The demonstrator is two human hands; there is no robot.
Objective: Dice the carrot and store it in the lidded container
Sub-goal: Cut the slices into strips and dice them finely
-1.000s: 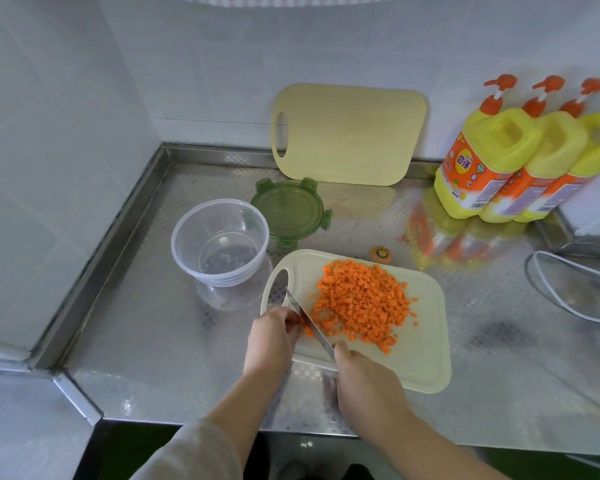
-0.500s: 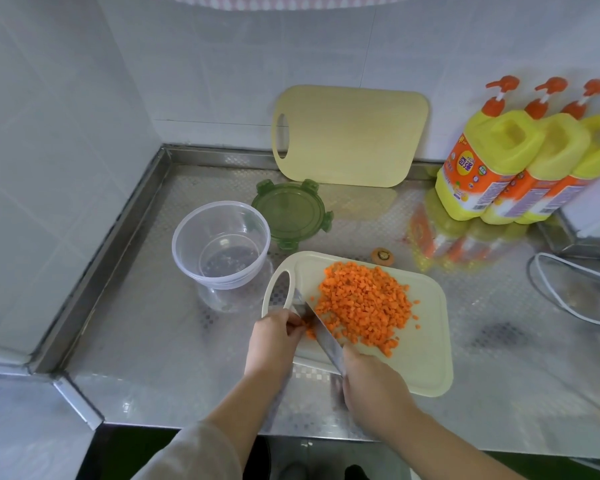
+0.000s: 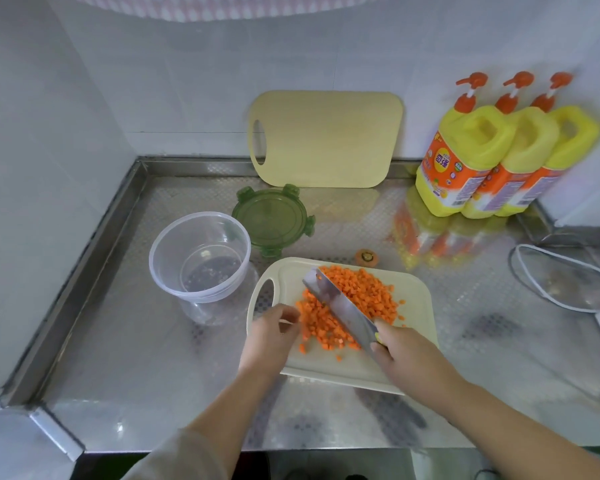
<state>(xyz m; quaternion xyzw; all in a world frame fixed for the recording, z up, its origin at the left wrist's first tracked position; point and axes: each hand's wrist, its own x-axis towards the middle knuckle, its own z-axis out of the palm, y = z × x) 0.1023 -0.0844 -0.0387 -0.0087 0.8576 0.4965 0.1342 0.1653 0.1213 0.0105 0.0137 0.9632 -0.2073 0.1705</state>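
Observation:
A heap of diced carrot [image 3: 357,299] lies on the pale cutting board [image 3: 413,341]. The knife [image 3: 340,310] cuts across the heap, blade tilted, with carrot bits on both sides. My right hand [image 3: 406,358] grips the knife's handle at the board's near edge. My left hand [image 3: 274,334] hovers with loosely curled fingers at the left edge of the heap, holding nothing. The clear round container [image 3: 200,258] stands empty left of the board. Its green lid [image 3: 272,220] lies flat behind it.
A carrot end [image 3: 367,257] sits on the steel counter behind the board. A second cutting board [image 3: 326,138] leans on the back wall. Three yellow pump bottles [image 3: 499,157] stand at the back right. A white cable [image 3: 551,282] loops at the right.
The knife has swung from the heap's left edge into its middle, splitting the carrot bits. My left hand has let go of the blade and drawn slightly back.

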